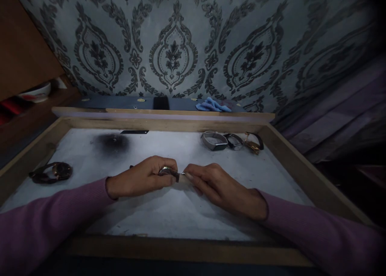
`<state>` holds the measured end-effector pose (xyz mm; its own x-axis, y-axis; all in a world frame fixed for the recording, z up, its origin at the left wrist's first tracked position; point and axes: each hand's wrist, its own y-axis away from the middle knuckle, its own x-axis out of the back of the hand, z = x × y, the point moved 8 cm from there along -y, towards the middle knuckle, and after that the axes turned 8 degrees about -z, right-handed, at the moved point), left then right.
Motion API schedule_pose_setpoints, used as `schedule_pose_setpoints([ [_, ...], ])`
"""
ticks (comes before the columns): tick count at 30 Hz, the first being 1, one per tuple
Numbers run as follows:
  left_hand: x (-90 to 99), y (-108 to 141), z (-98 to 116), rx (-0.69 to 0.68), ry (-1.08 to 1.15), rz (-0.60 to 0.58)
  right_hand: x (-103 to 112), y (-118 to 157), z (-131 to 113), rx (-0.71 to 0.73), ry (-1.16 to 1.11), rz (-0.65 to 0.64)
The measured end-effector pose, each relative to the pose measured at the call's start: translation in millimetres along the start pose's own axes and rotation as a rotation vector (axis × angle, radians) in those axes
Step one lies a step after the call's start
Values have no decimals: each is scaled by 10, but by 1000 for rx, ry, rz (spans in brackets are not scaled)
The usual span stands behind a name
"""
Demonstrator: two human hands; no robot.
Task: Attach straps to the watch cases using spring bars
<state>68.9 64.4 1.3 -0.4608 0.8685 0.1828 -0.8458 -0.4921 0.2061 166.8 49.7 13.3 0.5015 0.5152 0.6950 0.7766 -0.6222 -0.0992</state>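
Observation:
A round, shiny wristwatch is gripped between the thumb and fingers of my left hand, tilted on edge above the white surface. A dark piece of its strap shows by the thumb. My right hand is closed in a pinch around a thin metal tool, its tip at the watch's edge. Most of the tool is hidden in the fingers, so I cannot tell its exact kind. Further left, a dark-strapped watch rests on the white surface.
A wooden frame borders the white surface. At the back right lie a grey watch, a dark watch and a gold-coloured watch. A flat black strip and a dark smudge lie back left. Behind is a blue cloth.

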Motion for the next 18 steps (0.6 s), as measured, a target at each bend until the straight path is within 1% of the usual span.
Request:
schedule_pose_setpoints([
  [12,-23,7,-38,27,-23,-40,-41,3,12,-34,-10,-35],
  [18,-18,-4,-48,41,-29,-40,-36,3,10,-17,11,-14],
])
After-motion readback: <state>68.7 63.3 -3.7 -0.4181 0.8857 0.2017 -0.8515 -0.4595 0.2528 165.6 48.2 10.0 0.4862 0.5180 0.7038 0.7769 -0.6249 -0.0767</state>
